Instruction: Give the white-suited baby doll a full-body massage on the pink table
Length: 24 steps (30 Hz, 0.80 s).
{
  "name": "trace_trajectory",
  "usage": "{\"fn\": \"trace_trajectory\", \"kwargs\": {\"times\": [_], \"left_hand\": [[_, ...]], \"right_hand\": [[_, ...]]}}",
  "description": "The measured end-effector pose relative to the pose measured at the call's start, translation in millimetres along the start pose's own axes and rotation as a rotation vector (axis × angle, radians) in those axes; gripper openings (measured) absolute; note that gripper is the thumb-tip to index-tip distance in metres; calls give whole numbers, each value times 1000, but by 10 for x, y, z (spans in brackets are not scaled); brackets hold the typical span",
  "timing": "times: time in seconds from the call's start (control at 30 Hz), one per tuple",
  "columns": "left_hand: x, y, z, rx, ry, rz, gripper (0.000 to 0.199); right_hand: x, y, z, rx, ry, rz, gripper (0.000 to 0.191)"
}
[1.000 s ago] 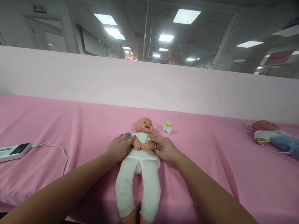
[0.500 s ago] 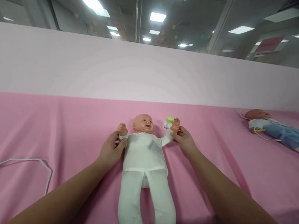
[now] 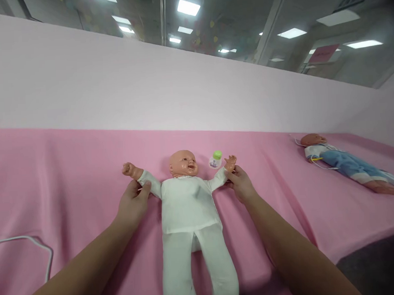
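A baby doll [image 3: 190, 205] in a white top and white trousers lies on its back on the pink cloth [image 3: 95, 170]. Its arms are spread out to both sides, and its head is turned to the right. My left hand [image 3: 134, 202] is closed around the doll's sleeved forearm on the left, just below the doll's fist. On the other side my right hand [image 3: 241, 184] pinches the doll's wrist at the cuff. A small clear container with a green top [image 3: 215, 159] lies between the doll's head and its raised hand on the right.
Further right lies a second doll [image 3: 346, 161] in blue and white clothes, with a thin tube about it. A white cable [image 3: 33, 239] crosses the cloth at the left. Behind stands a pale wall [image 3: 141, 89] with glass above. The cloth's edge drops at the lower right.
My left hand has drawn the doll's arm outward to the left, away from its head. My right hand stays at the other wrist. The view has shifted to the right.
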State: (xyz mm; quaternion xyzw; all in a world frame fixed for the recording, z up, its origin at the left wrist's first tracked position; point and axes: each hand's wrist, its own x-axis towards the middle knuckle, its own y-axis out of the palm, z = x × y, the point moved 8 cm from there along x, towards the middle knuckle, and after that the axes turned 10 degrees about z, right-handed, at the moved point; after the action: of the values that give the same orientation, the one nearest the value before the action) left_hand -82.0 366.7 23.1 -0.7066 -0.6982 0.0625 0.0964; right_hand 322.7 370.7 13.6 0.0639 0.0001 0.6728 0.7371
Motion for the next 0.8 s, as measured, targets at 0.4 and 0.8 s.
{"fn": "trace_trajectory", "kwargs": {"times": [0.4,0.8], "left_hand": [[-422,593,-516,796,568,217,50],[-377,536,-434,785,559,171,50]], "right_hand": [[-500,894,567,-609,-521,424,38],[-501,940,570,-638,-557,512,33]]}}
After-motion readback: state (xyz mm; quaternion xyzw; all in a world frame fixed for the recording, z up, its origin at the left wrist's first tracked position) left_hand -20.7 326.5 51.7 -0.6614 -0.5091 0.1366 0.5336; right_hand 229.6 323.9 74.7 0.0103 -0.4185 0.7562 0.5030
